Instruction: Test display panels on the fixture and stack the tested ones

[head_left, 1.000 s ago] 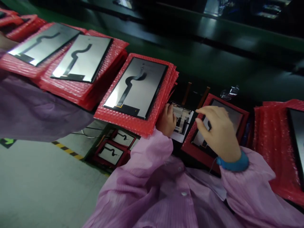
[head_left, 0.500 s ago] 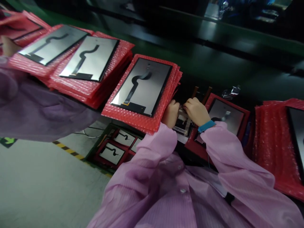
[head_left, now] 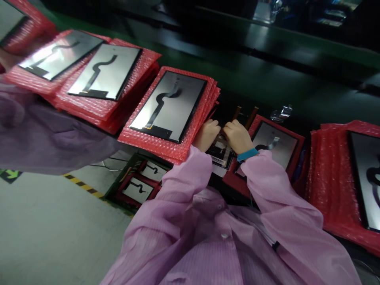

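My left hand (head_left: 207, 134) is closed at the far left edge of a dark flat device part with a barcode label (head_left: 219, 159). Across from it, my right hand (head_left: 238, 136), with a blue band (head_left: 247, 154) at the wrist, is also closed, its fingertips pinched near the same edge. Whatever lies between the fingertips is hidden. Left of my hands, a display panel (head_left: 175, 118) with a curved flat cable rests face down or back up, I cannot tell which, on red bubble-wrap sleeves (head_left: 182, 152). Another display panel (head_left: 274, 148) lies beside my right forearm.
Two more display panels (head_left: 118, 75) on bubble wrap stand farther left, near another person's sleeve (head_left: 53, 126). A red bubble-wrap stack (head_left: 329, 178) rises at the right. Two brown strips (head_left: 251, 118) and crumpled clear film (head_left: 282, 114) lie beyond my hands. A crate (head_left: 114, 194) holds panels below.
The view has shifted, so the scene sits slightly farther left. My hands stay at the device part, fingers slightly repositioned. At the far left, a grey panel on red wrap has come into view.
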Available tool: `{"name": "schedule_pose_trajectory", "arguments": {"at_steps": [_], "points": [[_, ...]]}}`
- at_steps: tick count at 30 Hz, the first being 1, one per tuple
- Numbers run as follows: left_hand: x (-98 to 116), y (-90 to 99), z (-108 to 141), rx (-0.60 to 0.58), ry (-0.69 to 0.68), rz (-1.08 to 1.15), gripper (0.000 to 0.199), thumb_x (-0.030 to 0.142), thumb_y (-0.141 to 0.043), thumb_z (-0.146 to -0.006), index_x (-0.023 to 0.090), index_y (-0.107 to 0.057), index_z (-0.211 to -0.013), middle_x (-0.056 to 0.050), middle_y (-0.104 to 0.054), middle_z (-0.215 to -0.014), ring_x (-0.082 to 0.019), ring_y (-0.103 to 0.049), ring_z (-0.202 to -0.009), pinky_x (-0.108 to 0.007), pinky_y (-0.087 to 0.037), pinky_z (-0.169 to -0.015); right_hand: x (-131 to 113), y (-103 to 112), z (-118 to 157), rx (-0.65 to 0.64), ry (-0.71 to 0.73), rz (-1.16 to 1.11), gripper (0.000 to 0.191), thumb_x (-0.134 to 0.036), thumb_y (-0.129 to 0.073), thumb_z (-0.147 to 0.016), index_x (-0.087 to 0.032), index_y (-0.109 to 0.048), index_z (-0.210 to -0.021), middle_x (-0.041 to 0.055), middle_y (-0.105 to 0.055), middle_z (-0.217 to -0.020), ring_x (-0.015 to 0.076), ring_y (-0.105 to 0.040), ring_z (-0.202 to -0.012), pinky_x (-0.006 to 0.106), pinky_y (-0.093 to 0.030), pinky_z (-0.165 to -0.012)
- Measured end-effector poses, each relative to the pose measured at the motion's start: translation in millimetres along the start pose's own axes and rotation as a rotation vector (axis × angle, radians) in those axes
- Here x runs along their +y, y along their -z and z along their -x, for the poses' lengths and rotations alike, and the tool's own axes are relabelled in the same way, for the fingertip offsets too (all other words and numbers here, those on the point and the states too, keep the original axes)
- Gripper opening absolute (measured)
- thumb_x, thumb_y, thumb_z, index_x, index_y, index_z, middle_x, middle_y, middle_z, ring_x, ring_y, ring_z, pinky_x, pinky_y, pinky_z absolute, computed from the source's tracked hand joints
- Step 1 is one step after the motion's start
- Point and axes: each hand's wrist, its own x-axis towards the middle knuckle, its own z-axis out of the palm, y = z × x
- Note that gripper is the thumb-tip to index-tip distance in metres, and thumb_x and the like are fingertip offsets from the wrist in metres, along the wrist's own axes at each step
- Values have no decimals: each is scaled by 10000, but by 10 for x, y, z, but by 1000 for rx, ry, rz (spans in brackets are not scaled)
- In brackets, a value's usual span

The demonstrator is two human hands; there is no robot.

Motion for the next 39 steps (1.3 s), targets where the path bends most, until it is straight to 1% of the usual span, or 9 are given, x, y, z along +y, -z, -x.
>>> {"name": "schedule_pose_trajectory", "arguments": {"at_steps": [5,18,24,28,30,32,35,37,39], "points": [[-30,15,1,4,-70,-53,361,43,-391,-942,155,-698,-787,-75,-646,-827,-207,-580,-839,-325,-462,-724,2,-5,0,-12,0,24,334,-136,-387,-1002,-148,-716,-945,133,-679,-981,280,-515,-993,403,-415,-787],[-26,-31,-24,-5,-65,-101,360,5,-370,-932,144,-666,-783,-93,-649,-851,-220,-582,-858,-333,-443,-692,-53,50,-4,-12,39,35,412,-101,-311,-996,-127,-720,-963,157,-676,-988,290,-503,-1026,439,-369,-833],[-2,-71,-43,-12,-25,-120,357,-35,-357,-884,132,-665,-811,-112,-661,-896,-238,-598,-896,-357,-463,-743,-59,16,-20,17,33,26,388,-116,-337,-986,-142,-725,-982,161,-689,-1004,311,-507,-1051,489,-356,-896],[-9,-109,-35,-9,-4,-76,334,-43,-367,-848,125,-655,-825,-131,-656,-923,-259,-598,-926,-377,-476,-770,-52,-29,-32,42,-11,-17,376,-126,-351,-985,-163,-725,-969,152,-685,-989,304,-498,-1056,499,-337,-938],[-20,-138,-13,41,-4,-54,351,-40,-349,-856,141,-647,-822,-117,-649,-914,-247,-594,-911,-372,-483,-791,-45,-40,-28,58,-39,-41,361,-134,-360,-986,-167,-718,-961,146,-682,-998,302,-496,-1060,497,-328,-956],[-24,-174,12,145,36,-27,354,-8,-341,-900,160,-644,-830,-94,-641,-900,-232,-589,-899,-362,-485,-825,-28,-39,-17,97,-92,-77,336,-167,-377,-995,-178,-711,-960,131,-681,-1009,302,-500,-1070,490,-327,-968],[-13,-226,35,313,112,73,319,84,-351,-978,175,-651,-921,-70,-634,-918,-213,-590,-914,-348,-482,-881,15,-30,9,202,-216,-155,305,-236,-405,-1009,-185,-703,-968,111,-680,-1018,302,-509,-1084,479,-344,-967],[-3,-255,36,361,134,171,301,111,-352,-994,170,-647,-983,-70,-634,-949,-204,-597,-934,-341,-484,-906,50,-33,27,264,-273,-210,290,-243,-421,-1005,-185,-702,-964,103,-682,-1015,298,-514,-1081,474,-358,-959],[-1,-278,32,370,137,236,294,97,-351,-982,165,-637,-992,-73,-633,-960,-202,-602,-945,-340,-491,-912,75,-44,40,288,-293,-252,258,-222,-453,-985,-190,-705,-940,95,-686,-1012,293,-514,-1076,474,-367,-952]]}}
